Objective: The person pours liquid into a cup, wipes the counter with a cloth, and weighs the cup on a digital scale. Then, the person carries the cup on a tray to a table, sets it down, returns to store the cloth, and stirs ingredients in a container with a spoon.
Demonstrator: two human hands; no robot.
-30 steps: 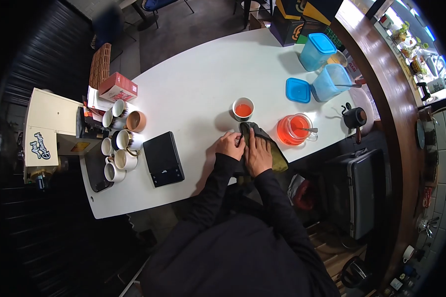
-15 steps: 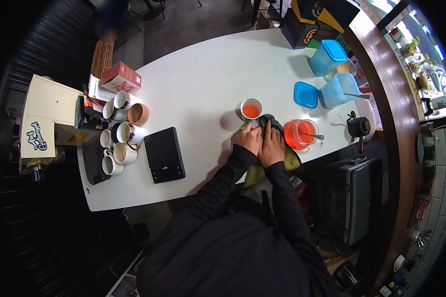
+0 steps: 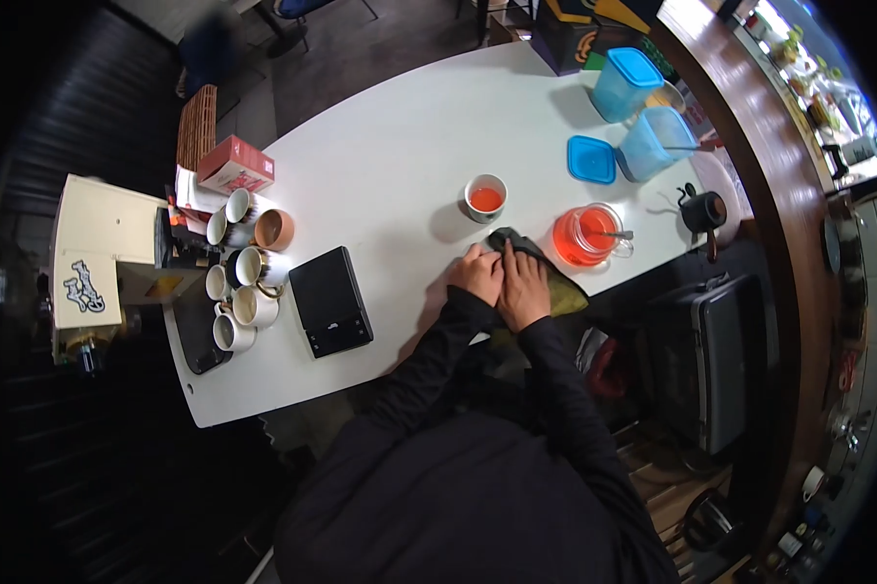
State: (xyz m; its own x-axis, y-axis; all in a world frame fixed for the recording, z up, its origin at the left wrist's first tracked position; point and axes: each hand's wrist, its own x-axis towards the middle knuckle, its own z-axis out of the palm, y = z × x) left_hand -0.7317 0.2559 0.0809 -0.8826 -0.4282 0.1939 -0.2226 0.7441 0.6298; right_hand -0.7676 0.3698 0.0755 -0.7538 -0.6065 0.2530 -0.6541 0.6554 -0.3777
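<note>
A dark green cloth [image 3: 563, 294] lies at the near edge of the white table, partly draped over it. My left hand [image 3: 477, 274] is closed on its left side, fingers curled, the fingertips partly hidden. My right hand [image 3: 524, 288] rests beside it, fingers bent over the cloth and gripping it. Just beyond the hands stands a cup [image 3: 485, 199] of orange-red liquid, apart from both. To the right is a glass jug [image 3: 583, 237] of the same liquid, with a spoon [image 3: 619, 235] in it.
A black scale [image 3: 329, 304] lies to the left, near several mugs [image 3: 255, 306] and a red box [image 3: 236, 165]. At the right are blue containers [image 3: 655, 144], a blue lid [image 3: 591, 159] and a small black kettle [image 3: 701, 211]. A cream machine [image 3: 108, 253] stands far left.
Both hands and the cloth have drawn back from the cup towards my body, leaving a gap. The view has shifted and turned slightly; the cup and jug appear to stay in place.
</note>
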